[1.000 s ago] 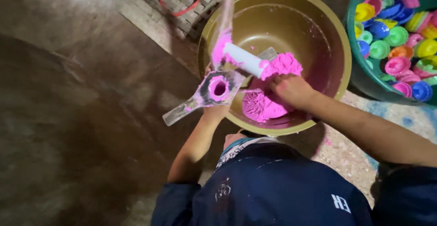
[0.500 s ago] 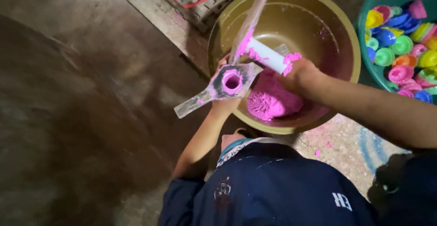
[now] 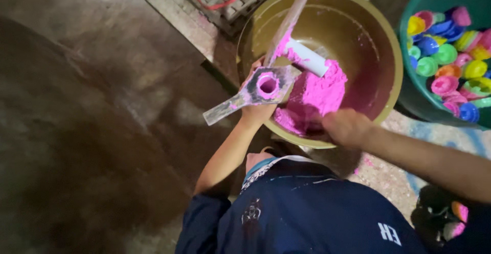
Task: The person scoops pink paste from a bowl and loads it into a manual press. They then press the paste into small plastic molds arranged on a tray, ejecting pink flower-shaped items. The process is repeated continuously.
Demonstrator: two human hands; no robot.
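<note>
At frame centre my left hand [image 3: 258, 112] grips the mould [image 3: 262, 87], its hole packed pink; my right hand [image 3: 343, 126] digs into the powder [image 3: 317, 93] heaped in the bowl [image 3: 381, 44].

The person wears a dark navy short-sleeved shirt [image 3: 307, 218] with a pale collar edge [image 3: 266, 169], a small faded emblem on the chest and white lettering low on the right side. Both forearms are bare, and the left hand [image 3: 258, 108] and right hand [image 3: 345, 126] are ungloved.
</note>
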